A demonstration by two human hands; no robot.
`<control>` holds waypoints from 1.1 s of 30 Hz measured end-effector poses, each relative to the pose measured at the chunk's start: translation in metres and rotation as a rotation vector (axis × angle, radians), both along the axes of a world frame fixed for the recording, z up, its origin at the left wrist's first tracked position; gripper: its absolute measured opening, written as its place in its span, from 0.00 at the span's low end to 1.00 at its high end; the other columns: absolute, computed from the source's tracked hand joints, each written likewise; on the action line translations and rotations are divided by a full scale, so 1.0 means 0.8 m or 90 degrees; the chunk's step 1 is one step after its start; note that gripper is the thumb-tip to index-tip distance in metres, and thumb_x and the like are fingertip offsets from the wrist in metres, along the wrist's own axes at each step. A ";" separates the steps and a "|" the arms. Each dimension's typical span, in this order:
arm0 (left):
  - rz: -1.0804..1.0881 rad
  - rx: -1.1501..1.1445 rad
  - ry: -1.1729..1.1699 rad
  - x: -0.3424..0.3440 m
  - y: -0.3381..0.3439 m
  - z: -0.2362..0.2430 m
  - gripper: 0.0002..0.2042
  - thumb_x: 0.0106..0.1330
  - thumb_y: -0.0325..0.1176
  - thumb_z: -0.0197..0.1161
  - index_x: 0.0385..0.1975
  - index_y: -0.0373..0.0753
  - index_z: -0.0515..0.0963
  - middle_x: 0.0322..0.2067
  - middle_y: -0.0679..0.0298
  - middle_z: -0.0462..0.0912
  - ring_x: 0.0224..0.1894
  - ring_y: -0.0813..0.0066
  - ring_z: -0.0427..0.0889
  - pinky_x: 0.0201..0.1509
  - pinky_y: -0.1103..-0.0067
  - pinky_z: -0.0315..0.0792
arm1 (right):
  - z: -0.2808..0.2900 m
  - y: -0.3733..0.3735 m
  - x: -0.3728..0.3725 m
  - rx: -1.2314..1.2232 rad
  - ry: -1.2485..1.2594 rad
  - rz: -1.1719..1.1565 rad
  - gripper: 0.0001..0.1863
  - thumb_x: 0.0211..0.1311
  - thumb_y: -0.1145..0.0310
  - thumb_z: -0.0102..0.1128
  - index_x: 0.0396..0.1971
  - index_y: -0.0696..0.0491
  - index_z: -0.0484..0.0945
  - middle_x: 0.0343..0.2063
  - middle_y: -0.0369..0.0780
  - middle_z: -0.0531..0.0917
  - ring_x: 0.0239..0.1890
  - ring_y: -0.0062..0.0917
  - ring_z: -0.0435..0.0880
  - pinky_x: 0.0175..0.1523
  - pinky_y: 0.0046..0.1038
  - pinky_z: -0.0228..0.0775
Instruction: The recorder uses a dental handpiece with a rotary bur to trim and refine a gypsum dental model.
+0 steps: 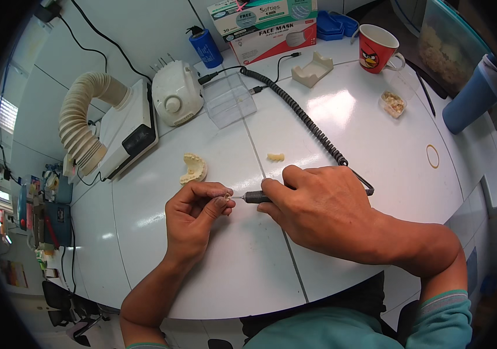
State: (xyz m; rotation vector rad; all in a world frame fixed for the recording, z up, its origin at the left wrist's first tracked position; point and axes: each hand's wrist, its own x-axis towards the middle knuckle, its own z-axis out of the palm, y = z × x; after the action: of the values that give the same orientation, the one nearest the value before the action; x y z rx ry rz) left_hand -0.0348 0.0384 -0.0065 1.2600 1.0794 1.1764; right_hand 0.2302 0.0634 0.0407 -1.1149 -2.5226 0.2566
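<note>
My right hand (330,203) is closed around a dark rotary handpiece (255,197), its thin metal bit pointing left. Between the thumb and fingers of my left hand (192,215) I pinch a tiny tooth-coloured piece, probably a dental crown (227,198), mostly hidden by the fingertips. The bit's tip meets it or is very close; I cannot tell which. Beyond my left hand lies a cream dental arch model (193,170). A short yellowish row of teeth (275,157) rests on the table just past the handpiece.
A coiled black cord (300,110) runs from the white control unit (176,93) toward my right hand. A dust extractor with a ribbed hose (88,110) stands at left. Along the back and right are mask boxes (271,41), a red mug (376,49) and a blue bottle (472,96).
</note>
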 end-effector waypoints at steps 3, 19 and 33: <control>-0.001 0.000 -0.009 -0.001 0.000 -0.001 0.03 0.80 0.22 0.65 0.47 0.31 0.80 0.49 0.53 0.87 0.47 0.70 0.91 0.54 0.76 0.88 | 0.005 0.000 0.000 -0.031 -0.014 0.009 0.18 0.79 0.57 0.64 0.36 0.58 0.85 0.27 0.44 0.85 0.27 0.35 0.89 0.28 0.37 0.77; -0.007 -0.012 -0.005 -0.003 0.001 0.000 0.03 0.79 0.22 0.66 0.46 0.31 0.80 0.49 0.52 0.88 0.47 0.70 0.91 0.54 0.76 0.88 | -0.004 -0.001 -0.001 -0.003 -0.001 0.002 0.15 0.75 0.57 0.68 0.38 0.55 0.85 0.26 0.42 0.83 0.24 0.34 0.86 0.26 0.37 0.73; -0.012 -0.003 -0.013 -0.002 0.000 0.000 0.02 0.79 0.21 0.65 0.46 0.31 0.80 0.49 0.52 0.87 0.46 0.70 0.91 0.53 0.76 0.88 | 0.007 -0.001 0.000 -0.045 -0.015 0.012 0.18 0.79 0.57 0.64 0.37 0.59 0.85 0.28 0.45 0.85 0.26 0.36 0.89 0.28 0.38 0.78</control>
State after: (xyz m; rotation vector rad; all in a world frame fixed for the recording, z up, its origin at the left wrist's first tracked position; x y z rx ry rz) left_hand -0.0368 0.0388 -0.0067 1.2489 1.0535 1.1694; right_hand 0.2299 0.0625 0.0467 -1.1269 -2.5642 0.3422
